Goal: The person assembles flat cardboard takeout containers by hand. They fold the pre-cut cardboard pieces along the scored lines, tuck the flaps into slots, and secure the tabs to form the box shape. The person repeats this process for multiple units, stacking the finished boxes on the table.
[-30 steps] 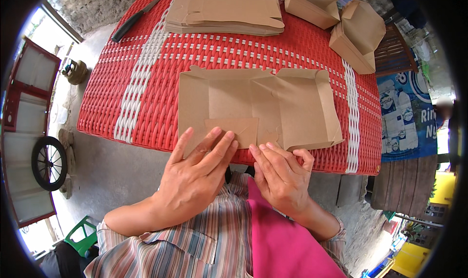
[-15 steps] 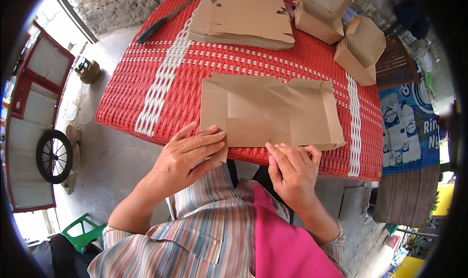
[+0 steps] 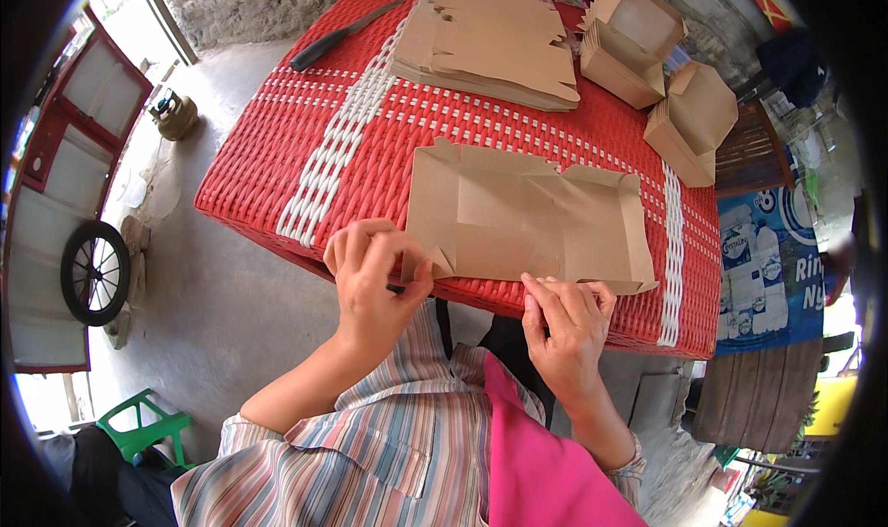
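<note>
A red woven table (image 3: 268, 166) crossed by white bands is seen from above. Below it, the wearer's striped shirt (image 3: 351, 471) is shown. Near the table's front edge, between the hands and a pile of cardboard, a partly folded brown cardboard box (image 3: 499, 194) is laid open, its far and right walls raised, its inside turned up. Beyond it, flat cardboard sheets (image 3: 490, 42) are stacked. A bright pink cloth (image 3: 536, 462) is draped over the shirt. At the table's far right, folded boxes are nested in two groups, one farther back (image 3: 620, 65) and one nearer (image 3: 680, 143), both with lids raised.

The left hand (image 3: 370, 282) is held at the box's near left corner, fingers bent, thumb close to the fingertips; whether a flap is pinched cannot be told. The right hand (image 3: 569, 333) is narrowed, its fingertips set together on the near edge; its grip cannot be told.

On the left, a black spoked wheel (image 3: 95, 274) is seen. Beyond the left white band, a dark-handled knife (image 3: 333, 46) is laid.
</note>
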A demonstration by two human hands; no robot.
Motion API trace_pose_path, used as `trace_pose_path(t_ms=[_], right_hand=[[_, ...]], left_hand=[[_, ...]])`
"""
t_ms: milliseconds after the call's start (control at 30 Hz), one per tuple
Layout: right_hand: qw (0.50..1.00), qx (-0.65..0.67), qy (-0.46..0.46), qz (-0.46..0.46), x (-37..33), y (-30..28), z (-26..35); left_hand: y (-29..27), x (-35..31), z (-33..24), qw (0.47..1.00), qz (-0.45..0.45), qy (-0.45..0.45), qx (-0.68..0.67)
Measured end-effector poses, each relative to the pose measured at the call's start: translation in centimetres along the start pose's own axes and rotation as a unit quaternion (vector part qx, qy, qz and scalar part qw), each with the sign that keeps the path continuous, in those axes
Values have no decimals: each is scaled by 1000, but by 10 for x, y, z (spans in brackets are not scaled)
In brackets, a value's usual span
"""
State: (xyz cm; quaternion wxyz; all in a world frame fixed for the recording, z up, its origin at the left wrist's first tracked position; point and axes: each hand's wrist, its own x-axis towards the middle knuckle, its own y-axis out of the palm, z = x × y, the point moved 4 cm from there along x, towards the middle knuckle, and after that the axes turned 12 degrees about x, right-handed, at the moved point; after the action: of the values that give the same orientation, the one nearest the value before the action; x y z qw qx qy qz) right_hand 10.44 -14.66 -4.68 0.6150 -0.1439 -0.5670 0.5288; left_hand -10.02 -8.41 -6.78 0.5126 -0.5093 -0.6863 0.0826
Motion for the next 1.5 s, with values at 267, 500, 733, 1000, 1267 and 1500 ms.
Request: trace_pose_path(t_ms=[267,500,733,1000,1267,1500], right_hand=[[1000,2,-1,2,0,0,1],[1000,17,1,3,-3,-1,-1],[1000,10,8,-4,-10,2,-1],[988,-24,75,-134,-22,-57,-31],[997,-5,77,-28,-9,-63,-83],[973,-6,-5,-230,67,-86,-97]], left_hand=[[0,-17,11,972,65,222,35],[-1,-4,24,955,101,278,-17],[-5,-3,28,952,92,292,15],[-18,7,18,952,146,269,-14],[-16,66,-54,942,219,256,-4],[30,121,-70,916,350,164,-110]])
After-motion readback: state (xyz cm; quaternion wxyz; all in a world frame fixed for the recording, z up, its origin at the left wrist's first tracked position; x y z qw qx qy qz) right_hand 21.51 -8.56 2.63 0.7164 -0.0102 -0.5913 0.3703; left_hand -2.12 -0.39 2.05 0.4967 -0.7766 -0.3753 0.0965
